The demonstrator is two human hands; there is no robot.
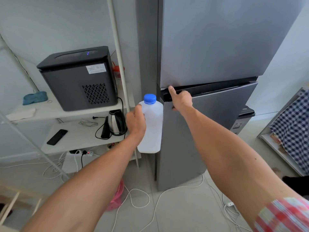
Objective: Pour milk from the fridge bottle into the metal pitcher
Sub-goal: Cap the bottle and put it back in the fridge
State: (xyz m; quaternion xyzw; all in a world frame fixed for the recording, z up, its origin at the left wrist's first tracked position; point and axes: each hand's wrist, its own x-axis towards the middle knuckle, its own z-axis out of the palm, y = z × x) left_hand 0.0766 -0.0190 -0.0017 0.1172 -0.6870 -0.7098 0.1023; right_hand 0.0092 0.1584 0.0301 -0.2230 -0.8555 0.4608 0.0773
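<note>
Both bare forearms reach forward from the bottom of the view toward the tall grey two-door fridge. The left hand is raised at about mid-height of the fridge, its back toward the camera, its grip clamped around the side of a white translucent plastic milk bottle with a blue screw cap; the bottle stands upright in the air just left of the fridge's lower door, cap on. The right hand is stretched out to the top edge of the lower door, thumb pointing up along the dark seam between the two doors, fingers curled on the door's upper edge. Left of the bottle, a white shelf carries a steel electric kettle.
</note>
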